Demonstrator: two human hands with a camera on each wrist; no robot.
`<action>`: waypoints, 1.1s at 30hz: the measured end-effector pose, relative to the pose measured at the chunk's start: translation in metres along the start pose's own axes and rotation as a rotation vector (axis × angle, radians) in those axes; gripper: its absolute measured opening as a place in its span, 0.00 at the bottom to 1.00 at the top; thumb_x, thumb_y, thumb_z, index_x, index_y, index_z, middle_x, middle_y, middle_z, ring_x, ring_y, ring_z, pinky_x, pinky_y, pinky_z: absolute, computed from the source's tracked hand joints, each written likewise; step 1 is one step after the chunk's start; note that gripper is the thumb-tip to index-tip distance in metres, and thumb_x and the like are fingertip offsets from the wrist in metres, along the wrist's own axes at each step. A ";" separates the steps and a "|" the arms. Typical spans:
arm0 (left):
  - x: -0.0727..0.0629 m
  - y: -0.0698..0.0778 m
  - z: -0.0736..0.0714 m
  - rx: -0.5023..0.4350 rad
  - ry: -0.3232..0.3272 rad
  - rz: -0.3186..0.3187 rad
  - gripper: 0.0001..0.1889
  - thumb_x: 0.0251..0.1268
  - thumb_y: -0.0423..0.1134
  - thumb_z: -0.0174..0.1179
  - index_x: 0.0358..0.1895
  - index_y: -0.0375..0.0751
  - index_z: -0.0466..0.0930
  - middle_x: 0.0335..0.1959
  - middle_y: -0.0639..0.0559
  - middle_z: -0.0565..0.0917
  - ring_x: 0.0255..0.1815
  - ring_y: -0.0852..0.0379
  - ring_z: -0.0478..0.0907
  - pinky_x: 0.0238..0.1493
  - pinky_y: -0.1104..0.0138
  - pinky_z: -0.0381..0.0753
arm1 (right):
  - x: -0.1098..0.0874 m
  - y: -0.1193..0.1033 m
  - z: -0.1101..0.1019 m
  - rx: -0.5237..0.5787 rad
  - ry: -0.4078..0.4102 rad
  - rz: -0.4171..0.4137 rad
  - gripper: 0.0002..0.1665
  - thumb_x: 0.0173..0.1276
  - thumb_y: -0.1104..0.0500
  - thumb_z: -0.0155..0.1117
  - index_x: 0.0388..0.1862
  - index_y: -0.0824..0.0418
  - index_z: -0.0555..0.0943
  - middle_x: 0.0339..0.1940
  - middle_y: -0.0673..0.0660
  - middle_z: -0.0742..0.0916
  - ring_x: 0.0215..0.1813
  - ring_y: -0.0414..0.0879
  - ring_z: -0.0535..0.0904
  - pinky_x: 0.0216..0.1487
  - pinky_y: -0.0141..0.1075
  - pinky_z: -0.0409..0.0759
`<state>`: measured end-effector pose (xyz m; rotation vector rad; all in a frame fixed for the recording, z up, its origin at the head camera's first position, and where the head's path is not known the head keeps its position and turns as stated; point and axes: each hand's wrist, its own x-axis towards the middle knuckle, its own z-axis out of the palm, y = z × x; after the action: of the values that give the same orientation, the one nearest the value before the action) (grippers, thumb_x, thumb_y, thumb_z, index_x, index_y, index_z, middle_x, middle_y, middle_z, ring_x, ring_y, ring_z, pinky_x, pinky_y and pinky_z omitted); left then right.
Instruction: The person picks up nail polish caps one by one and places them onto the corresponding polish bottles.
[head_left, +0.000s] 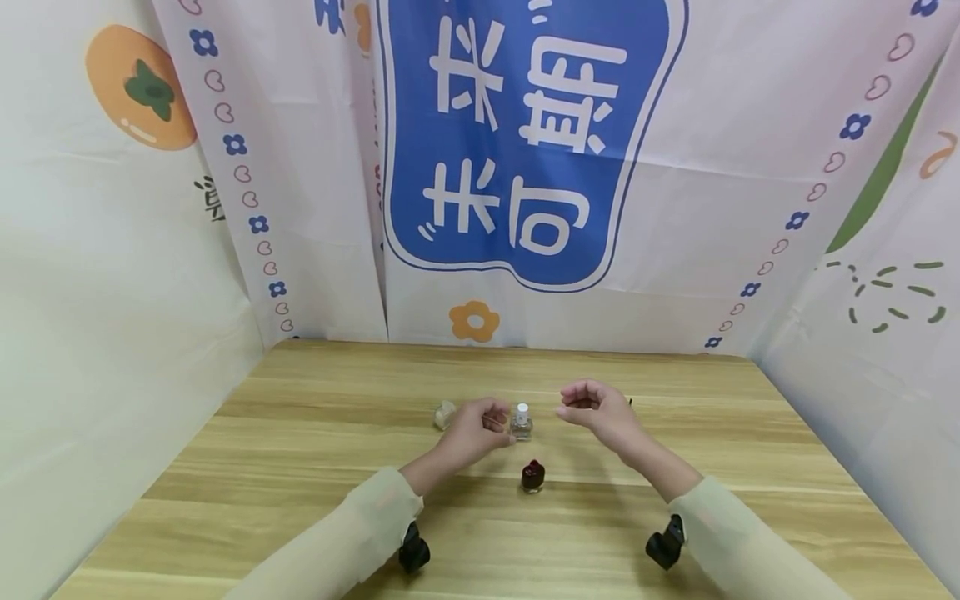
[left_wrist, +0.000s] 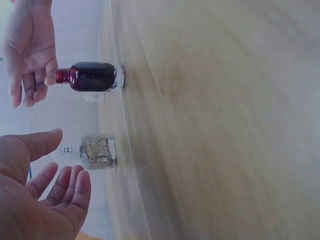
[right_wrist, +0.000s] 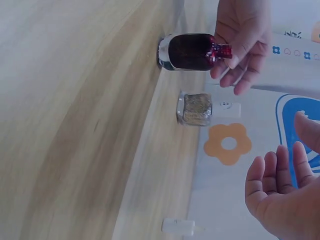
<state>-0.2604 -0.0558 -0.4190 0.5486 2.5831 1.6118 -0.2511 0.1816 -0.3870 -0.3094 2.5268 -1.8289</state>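
A: Nearest first?
B: Pale sleeves (head_left: pixel 337 533), forearms cut off by the head view's bottom edge. Black wrist mounts (head_left: pixel 414 548) under the cuffs.
A: Then?
B: Dark red bottle (head_left: pixel 532 476) on the wooden table (head_left: pixel 555 550), near side of the hands. Upright, long axis vertical, bare threaded neck pointing up. Wrist views are turned, so it looks sideways there.
A: Clear bottle (head_left: pixel 521 422)?
B: Just beyond the red one, between the hands, closer to the left. Also upright, white lid on top. Small face print on the lid; lettering too small to read.
A: Grips?
B: Left hand (head_left: pixel 474 429): fingers loosely bent, thumb well apart, nothing held. Thumb tip overlaps the clear bottle's edge from the head; can't tell if it touches. Right hand (head_left: pixel 603 412): same loose curve, wide gap, holding nothing.
A: Farther?
B: Whitish round thing (head_left: pixel 444 414), partly behind the left hand, can't identify. Loose white cap (right_wrist: pixel 178 227), thin tip up, blurred. Printed cloth (head_left: pixel 697 250) at the back, cropped on top.
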 end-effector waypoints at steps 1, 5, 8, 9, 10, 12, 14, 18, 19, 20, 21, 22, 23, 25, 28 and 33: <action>-0.001 0.000 -0.001 -0.003 -0.004 0.008 0.20 0.52 0.29 0.71 0.49 0.31 0.79 0.42 0.44 0.81 0.40 0.52 0.78 0.43 0.64 0.80 | -0.002 -0.001 -0.002 -0.002 0.002 -0.007 0.18 0.62 0.62 0.71 0.48 0.66 0.78 0.44 0.60 0.83 0.46 0.49 0.78 0.46 0.34 0.79; -0.007 0.000 -0.002 -0.011 -0.028 0.036 0.19 0.52 0.29 0.71 0.48 0.30 0.79 0.41 0.42 0.81 0.40 0.52 0.79 0.41 0.65 0.81 | -0.008 -0.003 -0.009 -0.022 0.011 -0.029 0.18 0.62 0.62 0.71 0.48 0.66 0.78 0.45 0.60 0.83 0.48 0.50 0.78 0.47 0.33 0.79; -0.012 0.002 -0.002 -0.019 -0.044 0.040 0.19 0.53 0.28 0.70 0.49 0.30 0.79 0.42 0.42 0.81 0.40 0.52 0.79 0.39 0.66 0.81 | -0.014 -0.003 -0.015 -0.040 0.020 -0.049 0.18 0.62 0.61 0.71 0.48 0.66 0.78 0.45 0.59 0.83 0.50 0.50 0.78 0.48 0.33 0.79; -0.013 0.002 -0.001 -0.026 -0.051 0.040 0.19 0.54 0.28 0.70 0.50 0.29 0.79 0.42 0.41 0.81 0.40 0.53 0.79 0.39 0.67 0.81 | -0.016 -0.004 -0.017 -0.046 0.022 -0.056 0.18 0.62 0.61 0.71 0.48 0.66 0.78 0.45 0.58 0.82 0.50 0.51 0.78 0.47 0.33 0.79; -0.015 0.003 -0.001 -0.034 -0.057 0.039 0.19 0.54 0.28 0.70 0.50 0.29 0.78 0.43 0.41 0.81 0.40 0.53 0.79 0.39 0.67 0.81 | -0.018 -0.004 -0.020 -0.053 0.027 -0.058 0.18 0.62 0.60 0.71 0.48 0.66 0.78 0.45 0.58 0.82 0.50 0.51 0.78 0.47 0.33 0.79; -0.018 0.004 -0.001 -0.052 -0.068 0.036 0.20 0.53 0.27 0.70 0.51 0.28 0.78 0.43 0.40 0.80 0.40 0.52 0.79 0.39 0.67 0.81 | -0.022 -0.005 -0.024 -0.061 0.032 -0.067 0.19 0.62 0.59 0.72 0.48 0.66 0.78 0.45 0.58 0.82 0.50 0.51 0.78 0.46 0.33 0.80; -0.021 0.005 0.000 -0.066 -0.078 0.039 0.21 0.53 0.27 0.70 0.51 0.28 0.78 0.44 0.38 0.80 0.41 0.51 0.79 0.40 0.67 0.81 | -0.026 -0.004 -0.028 -0.068 0.036 -0.074 0.19 0.62 0.59 0.72 0.48 0.66 0.78 0.45 0.59 0.82 0.50 0.51 0.77 0.45 0.33 0.80; -0.025 0.007 0.000 -0.073 -0.099 0.045 0.20 0.52 0.27 0.70 0.50 0.29 0.78 0.45 0.37 0.80 0.42 0.50 0.79 0.40 0.68 0.80 | -0.031 -0.002 -0.038 -0.064 0.056 -0.102 0.19 0.62 0.60 0.72 0.48 0.68 0.77 0.44 0.63 0.81 0.47 0.48 0.77 0.43 0.32 0.79; -0.026 0.007 0.001 -0.074 -0.106 0.048 0.20 0.52 0.27 0.70 0.50 0.30 0.78 0.45 0.37 0.79 0.42 0.49 0.79 0.40 0.68 0.80 | -0.032 -0.001 -0.041 -0.066 0.066 -0.112 0.19 0.62 0.61 0.71 0.48 0.69 0.77 0.44 0.63 0.81 0.46 0.47 0.77 0.43 0.32 0.79; -0.027 0.008 0.001 -0.076 -0.114 0.046 0.20 0.52 0.27 0.70 0.50 0.30 0.78 0.46 0.37 0.79 0.43 0.48 0.79 0.41 0.68 0.80 | -0.033 0.000 -0.045 -0.068 0.078 -0.119 0.19 0.62 0.62 0.71 0.48 0.70 0.77 0.44 0.63 0.81 0.46 0.46 0.77 0.43 0.32 0.79; -0.028 0.009 0.001 -0.077 -0.122 0.045 0.20 0.52 0.27 0.71 0.49 0.30 0.78 0.46 0.37 0.79 0.43 0.47 0.79 0.41 0.68 0.80 | -0.034 0.001 -0.048 -0.073 0.091 -0.127 0.19 0.62 0.62 0.71 0.48 0.70 0.77 0.43 0.63 0.81 0.45 0.44 0.77 0.43 0.31 0.79; -0.029 0.009 0.002 -0.077 -0.130 0.043 0.20 0.51 0.27 0.71 0.49 0.30 0.78 0.46 0.37 0.79 0.44 0.46 0.79 0.41 0.68 0.80 | -0.035 0.002 -0.051 -0.078 0.106 -0.134 0.19 0.62 0.63 0.71 0.48 0.71 0.76 0.43 0.63 0.81 0.45 0.43 0.77 0.43 0.30 0.79; -0.029 0.010 0.002 -0.075 -0.134 0.043 0.20 0.51 0.27 0.71 0.50 0.30 0.78 0.46 0.37 0.79 0.44 0.45 0.79 0.41 0.68 0.80 | -0.036 0.003 -0.054 -0.082 0.120 -0.138 0.19 0.62 0.63 0.70 0.48 0.71 0.76 0.43 0.62 0.81 0.44 0.42 0.77 0.43 0.30 0.80; -0.031 0.010 0.004 -0.071 -0.140 0.039 0.21 0.51 0.28 0.71 0.51 0.30 0.78 0.46 0.38 0.79 0.45 0.44 0.79 0.42 0.68 0.80 | -0.037 0.005 -0.061 -0.099 0.146 -0.140 0.19 0.63 0.62 0.70 0.49 0.71 0.76 0.43 0.61 0.81 0.44 0.40 0.77 0.43 0.29 0.79; -0.032 0.011 0.006 -0.046 -0.142 0.030 0.23 0.50 0.29 0.73 0.52 0.31 0.78 0.46 0.39 0.79 0.45 0.46 0.78 0.44 0.66 0.79 | -0.038 0.008 -0.069 -0.120 0.177 -0.125 0.20 0.63 0.61 0.70 0.50 0.71 0.76 0.45 0.63 0.81 0.44 0.38 0.77 0.43 0.27 0.78; -0.033 0.012 0.009 -0.020 -0.152 0.021 0.25 0.49 0.31 0.74 0.54 0.33 0.77 0.48 0.40 0.79 0.46 0.49 0.78 0.45 0.64 0.79 | -0.037 0.016 -0.080 -0.145 0.221 -0.088 0.22 0.64 0.60 0.70 0.51 0.71 0.76 0.45 0.63 0.82 0.43 0.36 0.76 0.43 0.26 0.78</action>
<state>-0.2240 -0.0541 -0.4175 0.6715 2.4582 1.5352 -0.2268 0.2673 -0.3808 -0.2352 2.8453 -1.8054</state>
